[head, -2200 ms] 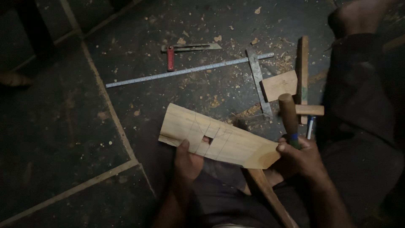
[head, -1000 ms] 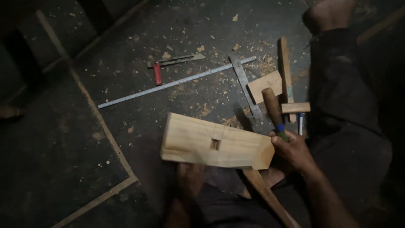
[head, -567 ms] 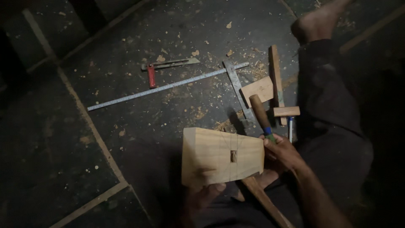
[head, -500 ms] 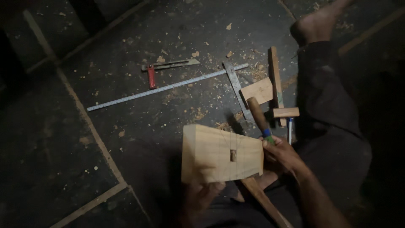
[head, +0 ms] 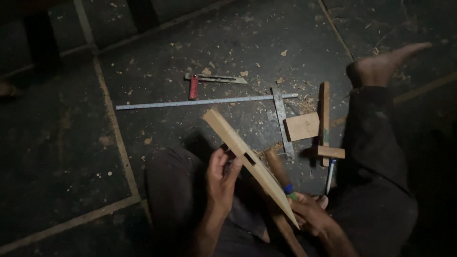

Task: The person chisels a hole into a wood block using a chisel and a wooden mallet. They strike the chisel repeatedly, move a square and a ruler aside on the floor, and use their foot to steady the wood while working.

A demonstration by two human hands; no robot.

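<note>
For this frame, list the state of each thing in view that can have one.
wooden board: held tilted, edge-on, slot visible
left hand: gripping the board
right hand: closed on wooden-handled tool
wooden-handled tool: held, blurred
steel square: flat on floor
red-handled tool: lying flat

A long steel ruler (head: 204,101) lies across the frame's centre, a red-handled metal tool (head: 209,81) just above it, pale wooden offcuts (head: 314,128) at its right end.
</note>
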